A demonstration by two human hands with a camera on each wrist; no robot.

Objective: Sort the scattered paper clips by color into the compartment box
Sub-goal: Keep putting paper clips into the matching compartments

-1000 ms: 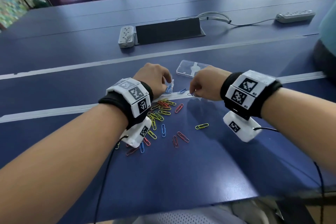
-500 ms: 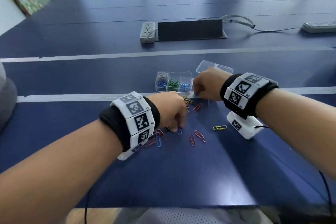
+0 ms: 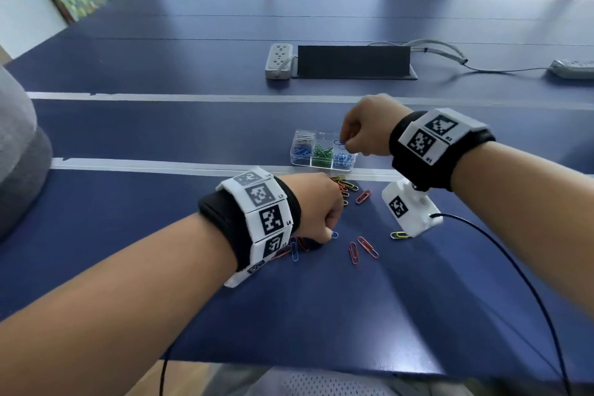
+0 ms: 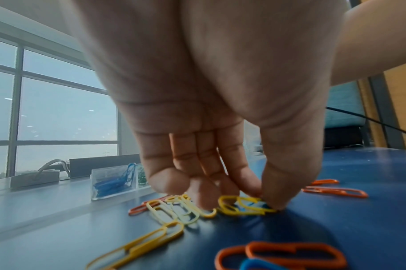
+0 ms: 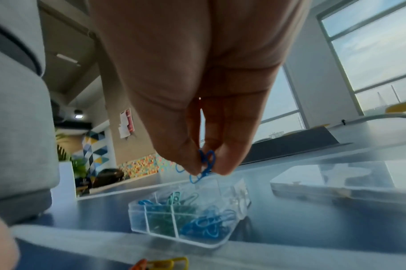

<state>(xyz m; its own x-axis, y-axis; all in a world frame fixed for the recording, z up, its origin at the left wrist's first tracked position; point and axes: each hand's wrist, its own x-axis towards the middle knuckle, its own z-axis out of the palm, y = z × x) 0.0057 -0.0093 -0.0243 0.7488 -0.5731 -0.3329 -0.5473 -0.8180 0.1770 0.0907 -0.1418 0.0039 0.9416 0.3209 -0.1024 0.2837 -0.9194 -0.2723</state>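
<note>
A clear compartment box (image 3: 323, 136) sits on the blue table and holds blue, green and silver clips in separate cells. My right hand (image 3: 344, 142) hovers just above its right side and pinches a few blue paper clips (image 5: 205, 167) between thumb and fingers (image 5: 227, 160). Nearer to me, my left hand (image 3: 328, 234) is down among the scattered clips. Its thumb and forefinger pinch a blue clip (image 4: 255, 206) that lies on the table among yellow clips (image 4: 174, 211). Red clips (image 3: 366, 246), a yellow one (image 3: 398, 235) and a blue one (image 3: 294, 251) lie loose around it.
The box's clear lid (image 5: 335, 180) lies just right of the box. Farther back are a white power strip (image 3: 279, 61), a black cable hatch (image 3: 353, 61) and a second strip (image 3: 572, 69). A grey-clad person (image 3: 19, 145) sits at the left. The table's near edge (image 3: 289, 360) is close.
My left hand came back from the box to the scattered clips and pinched a blue one. My right hand lifted from the table beside the box to just above it, holding blue clips.
</note>
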